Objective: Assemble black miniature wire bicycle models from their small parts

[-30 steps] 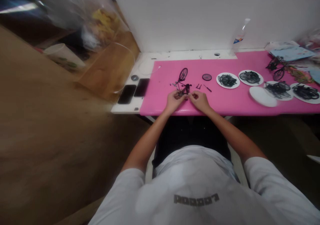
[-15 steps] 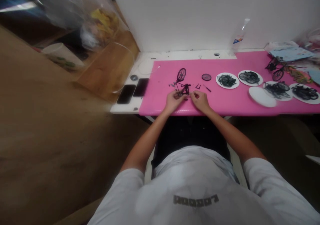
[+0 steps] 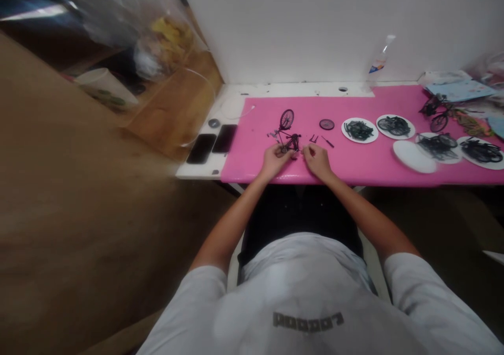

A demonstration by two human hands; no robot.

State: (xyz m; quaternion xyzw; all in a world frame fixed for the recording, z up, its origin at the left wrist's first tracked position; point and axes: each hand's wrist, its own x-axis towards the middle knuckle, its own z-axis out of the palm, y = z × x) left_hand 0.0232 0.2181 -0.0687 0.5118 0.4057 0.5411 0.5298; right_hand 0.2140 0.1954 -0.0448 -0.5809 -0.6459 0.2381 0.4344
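A small black model bicycle (image 3: 289,134) lies on the pink mat, one wheel (image 3: 287,119) fitted at its far end. My left hand (image 3: 274,159) is closed around its near end, fingers and thumb on the frame. My right hand (image 3: 317,160) is pinched just right of the bicycle, with a small gap between the two hands; what its fingertips hold is too small to make out. Beyond the right hand lie a loose wheel (image 3: 326,124), small black parts (image 3: 314,138) and a thin black screwdriver-like stick (image 3: 327,142).
White plates with black parts (image 3: 359,130) stand on the right of the pink mat (image 3: 260,171), with a white lid or plate (image 3: 413,156) before them. Another model bicycle (image 3: 437,111) stands far right. Two dark phones (image 3: 201,148) lie at the left edge. A white wall rises behind.
The view has shifted slightly, so everything sits a little lower and to the right. My right hand has drawn slightly away from the bicycle; my left hand keeps its hold.
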